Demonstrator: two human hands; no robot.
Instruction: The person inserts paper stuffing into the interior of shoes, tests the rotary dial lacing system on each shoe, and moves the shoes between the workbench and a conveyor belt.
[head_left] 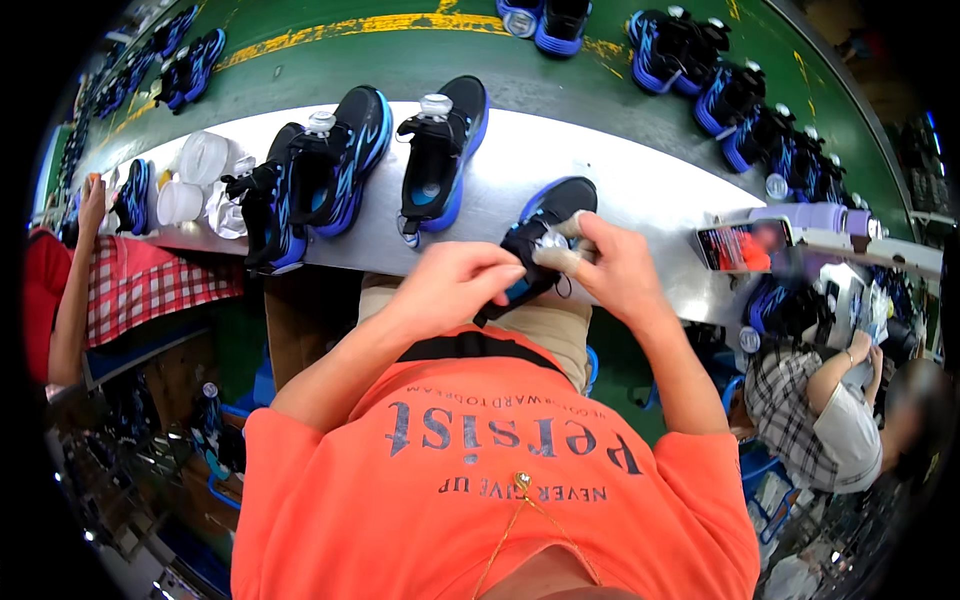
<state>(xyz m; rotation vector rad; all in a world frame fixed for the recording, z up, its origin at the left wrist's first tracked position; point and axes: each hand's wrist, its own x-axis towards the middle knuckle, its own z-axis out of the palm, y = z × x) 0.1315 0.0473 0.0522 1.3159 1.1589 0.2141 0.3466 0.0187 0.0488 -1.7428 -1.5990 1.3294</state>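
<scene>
Right hand (598, 252) is pinching pale wrap (548, 243) on the shoe (568, 197) at the bench's (650, 215) near edge, seemingly unfinished; left hand (448, 285) is pinching too, contents unclear; leftward, two shoes (466, 125) are already wearing pale caps (436, 105).

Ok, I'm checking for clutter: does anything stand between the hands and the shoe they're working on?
Nothing visible does. The right hand is at the white piece on the shoe; the left hand is close by, contact unclear. The next shoe stands apart, to the left.

Before me, shiny metal bench (625, 165); past far edge, green surface (390, 60) with worn yellow stripe (375, 24); below near edge, green floor (622, 385).
</scene>
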